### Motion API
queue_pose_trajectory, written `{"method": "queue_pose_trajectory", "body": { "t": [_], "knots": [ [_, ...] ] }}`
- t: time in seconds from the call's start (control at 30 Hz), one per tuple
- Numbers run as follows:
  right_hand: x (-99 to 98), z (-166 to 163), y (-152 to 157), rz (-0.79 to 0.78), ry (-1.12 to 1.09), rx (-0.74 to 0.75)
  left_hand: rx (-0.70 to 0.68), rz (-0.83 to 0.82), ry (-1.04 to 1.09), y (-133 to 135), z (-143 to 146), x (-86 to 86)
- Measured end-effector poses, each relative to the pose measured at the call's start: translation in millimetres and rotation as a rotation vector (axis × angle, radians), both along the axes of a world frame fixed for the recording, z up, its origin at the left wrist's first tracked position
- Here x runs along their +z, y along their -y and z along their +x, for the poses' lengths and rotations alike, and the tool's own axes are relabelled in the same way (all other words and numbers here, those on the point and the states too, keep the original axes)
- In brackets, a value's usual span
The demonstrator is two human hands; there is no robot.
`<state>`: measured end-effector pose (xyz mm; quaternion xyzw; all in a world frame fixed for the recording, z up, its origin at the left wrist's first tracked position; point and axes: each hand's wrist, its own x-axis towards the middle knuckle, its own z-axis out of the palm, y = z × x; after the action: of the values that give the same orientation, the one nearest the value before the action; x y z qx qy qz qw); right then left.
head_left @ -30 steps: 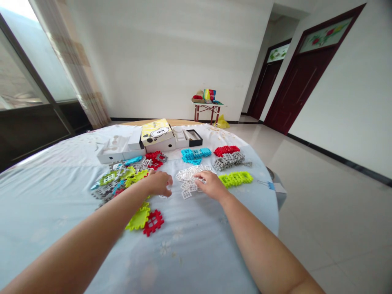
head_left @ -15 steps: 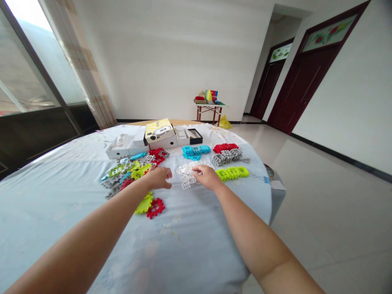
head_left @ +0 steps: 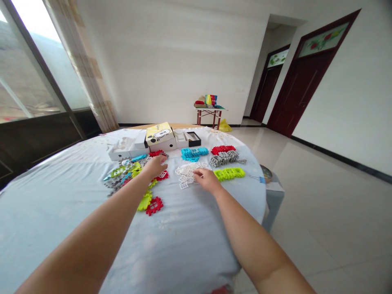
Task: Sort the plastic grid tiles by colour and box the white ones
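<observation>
My left hand (head_left: 155,166) is over the right side of a mixed heap of plastic building pieces (head_left: 118,181), its fingers partly bent and apart, with nothing visible in them. By its fingertips lie a red piece (head_left: 164,175) and a white window-shaped piece. My right hand (head_left: 208,179) hovers at the right edge of a spread of white window pieces (head_left: 185,173); its thumb and fingers are slightly apart and no piece shows between them. Close to that hand is a row of lime green pieces (head_left: 229,174). A red toothed piece (head_left: 154,206) lies nearest me.
Blue pieces (head_left: 194,154), red pieces (head_left: 223,149) and grey pieces (head_left: 223,158) form separate groups farther back. Behind them stand a yellow and white box (head_left: 159,136), white trays (head_left: 120,149) and a black-rimmed box (head_left: 194,139). A pale cloth (head_left: 183,245) covers the round table.
My left hand has moved up and slightly left, away from the white pieces and over the heap. A white piece now lies by the heap's red piece. My right hand has barely moved.
</observation>
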<state>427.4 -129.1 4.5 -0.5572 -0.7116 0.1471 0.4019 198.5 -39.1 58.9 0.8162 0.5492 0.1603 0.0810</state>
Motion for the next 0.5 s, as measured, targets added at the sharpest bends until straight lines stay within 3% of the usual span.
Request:
{"method": "queue_pose_trajectory", "body": {
  "t": [0.23,0.5],
  "knots": [
    [-2.1,-11,3,0.042,0.009,0.048,0.032,0.001,-0.266,12,-12,-22.8],
    [-8.6,-2,5,0.011,-0.002,0.010,-0.009,0.074,-0.379,9,-15,-23.7]
  ]
}}
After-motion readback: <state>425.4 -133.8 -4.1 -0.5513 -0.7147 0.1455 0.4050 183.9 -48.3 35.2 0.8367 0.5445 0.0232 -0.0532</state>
